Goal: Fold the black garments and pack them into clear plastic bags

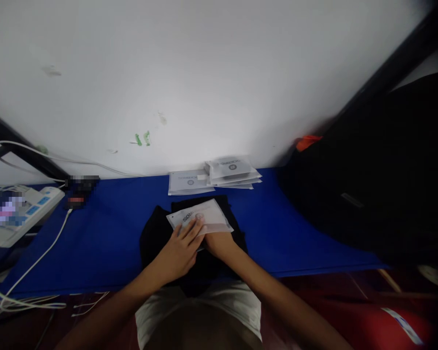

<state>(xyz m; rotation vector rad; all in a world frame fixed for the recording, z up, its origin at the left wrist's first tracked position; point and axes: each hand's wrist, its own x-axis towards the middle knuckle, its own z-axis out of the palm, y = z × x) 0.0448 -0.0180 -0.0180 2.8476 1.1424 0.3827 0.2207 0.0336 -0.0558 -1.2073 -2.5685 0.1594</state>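
Note:
A frosted plastic pouch with dark lettering is tilted up above dark folded cloth in front of me. My left hand grips its near left side, the fingers lying across the printed face. My right hand reaches in under the top layer of the pouch, apparently through its near opening. A fingertip shows faintly through the plastic; the other fingers are hidden, so their grip cannot be made out. Behind lie a stack of similar filled pouches and a flatter pouch.
Blue cloth covers the surface, with a white wall behind. On the left are a power strip, a white cable and a blurred dark device. A large black bulky item fills the right side.

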